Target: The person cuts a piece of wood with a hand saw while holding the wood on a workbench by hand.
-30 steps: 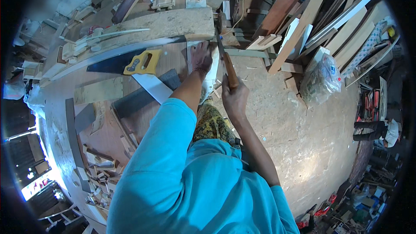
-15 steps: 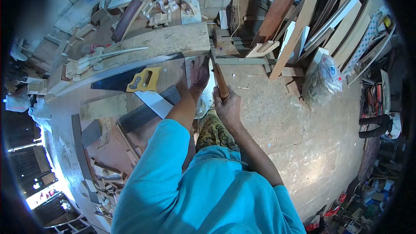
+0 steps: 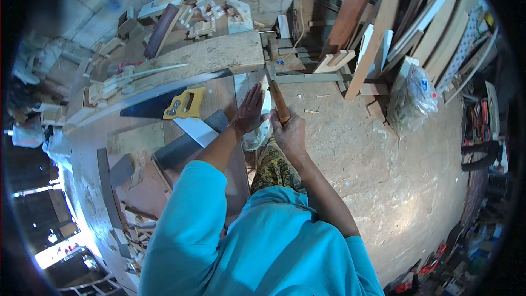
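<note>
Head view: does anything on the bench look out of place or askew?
Nothing stands out. The handsaw lies flat on the bench; the left hand presses the board edge, and the right hand grips a wooden-handled tool.

The right hand point(image 3: 289, 131) grips the brown wooden handle of a chisel-like tool point(image 3: 278, 101), held off the counter's right edge. The left hand point(image 3: 249, 111) lies flat and open on the brown wooden board point(image 3: 222, 96) at that edge. A yellow-handled handsaw point(image 3: 164, 105) lies nearby on the counter point(image 3: 87, 148).
</note>
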A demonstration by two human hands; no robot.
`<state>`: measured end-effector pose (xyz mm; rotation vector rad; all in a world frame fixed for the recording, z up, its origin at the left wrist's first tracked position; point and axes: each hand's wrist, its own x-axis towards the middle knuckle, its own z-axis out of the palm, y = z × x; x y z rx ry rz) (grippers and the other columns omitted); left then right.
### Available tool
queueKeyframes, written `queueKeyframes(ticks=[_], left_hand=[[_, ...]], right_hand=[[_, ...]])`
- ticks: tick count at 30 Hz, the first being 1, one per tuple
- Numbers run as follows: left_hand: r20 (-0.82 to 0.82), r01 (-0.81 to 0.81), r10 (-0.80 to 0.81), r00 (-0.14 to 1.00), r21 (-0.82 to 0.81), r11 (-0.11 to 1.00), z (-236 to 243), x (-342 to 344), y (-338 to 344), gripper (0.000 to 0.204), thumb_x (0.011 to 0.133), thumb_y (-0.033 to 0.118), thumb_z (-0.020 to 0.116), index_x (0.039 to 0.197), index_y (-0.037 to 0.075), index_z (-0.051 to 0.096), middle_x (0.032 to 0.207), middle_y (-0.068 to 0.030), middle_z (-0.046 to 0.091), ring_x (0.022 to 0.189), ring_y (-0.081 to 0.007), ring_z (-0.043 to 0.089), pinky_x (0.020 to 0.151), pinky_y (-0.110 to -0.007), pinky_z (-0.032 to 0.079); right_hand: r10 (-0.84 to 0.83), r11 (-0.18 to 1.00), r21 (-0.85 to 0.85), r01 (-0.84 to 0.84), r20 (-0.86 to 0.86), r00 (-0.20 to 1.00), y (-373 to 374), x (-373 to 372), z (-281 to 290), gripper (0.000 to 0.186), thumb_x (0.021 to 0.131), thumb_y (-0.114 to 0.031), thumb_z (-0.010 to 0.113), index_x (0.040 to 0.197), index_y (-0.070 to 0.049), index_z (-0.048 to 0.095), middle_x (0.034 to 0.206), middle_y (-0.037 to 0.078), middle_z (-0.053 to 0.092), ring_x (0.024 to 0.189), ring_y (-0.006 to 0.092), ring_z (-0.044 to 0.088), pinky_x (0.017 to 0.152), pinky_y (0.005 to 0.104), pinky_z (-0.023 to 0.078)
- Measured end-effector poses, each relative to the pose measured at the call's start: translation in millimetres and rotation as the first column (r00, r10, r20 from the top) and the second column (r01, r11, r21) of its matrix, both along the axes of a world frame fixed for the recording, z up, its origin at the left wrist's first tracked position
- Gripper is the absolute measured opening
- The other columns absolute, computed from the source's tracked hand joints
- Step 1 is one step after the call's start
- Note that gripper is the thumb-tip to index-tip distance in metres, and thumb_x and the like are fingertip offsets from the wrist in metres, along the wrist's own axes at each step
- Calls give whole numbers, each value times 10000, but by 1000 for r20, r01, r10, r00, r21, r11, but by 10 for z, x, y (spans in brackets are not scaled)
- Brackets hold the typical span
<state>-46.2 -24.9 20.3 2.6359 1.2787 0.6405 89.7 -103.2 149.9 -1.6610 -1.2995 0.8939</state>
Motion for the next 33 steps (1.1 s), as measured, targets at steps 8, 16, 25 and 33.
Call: queueKeyframes(ticks=[8, 16, 25, 33], left_hand=[[-92, 91, -95, 991, -45, 995, -4, -116, -42, 788, 717, 413, 613, 1255, -69, 298, 1360, -262, 165, 1281, -373, 160, 1049, -421, 185], [89, -74, 77, 993, -29, 997, -147, -31, 15, 483, 781, 257, 534, 1163, -25, 442, 1298, -184, 334, 1235, -315, 282, 1025, -401, 245], [62, -374, 380, 923, -89, 923, -3, 293, 250, 356, 734, 105, 455, 1083, 70, 519, 1097, -105, 481, 1084, -275, 416, 914, -403, 340], [79, -426, 424, 902, 8, 905, -84, 375, 336, 502, 732, 81, 463, 1231, 86, 408, 1245, -80, 418, 1177, -251, 359, 979, -411, 262]], right_hand=[[-1, 1000, 25, 1, -10, 1000, -4, -80, 119, 234, 804, -179, 591, 772, 41, 522, 518, 170, 506, 456, 161, 488, 459, 330, 399], [6, 999, 44, -9, 57, 998, 13, -56, 85, 238, 819, -168, 567, 761, 62, 546, 545, 106, 501, 501, 134, 462, 476, 299, 389], [9, 997, 79, -16, 79, 997, -2, -45, 49, 248, 827, -170, 563, 756, 67, 546, 544, 60, 493, 547, 73, 412, 492, 282, 388], [-82, 994, 88, 67, 185, 979, -52, -99, 237, 236, 798, -193, 583, 746, 24, 509, 554, 239, 513, 526, 384, 559, 468, 380, 421]])
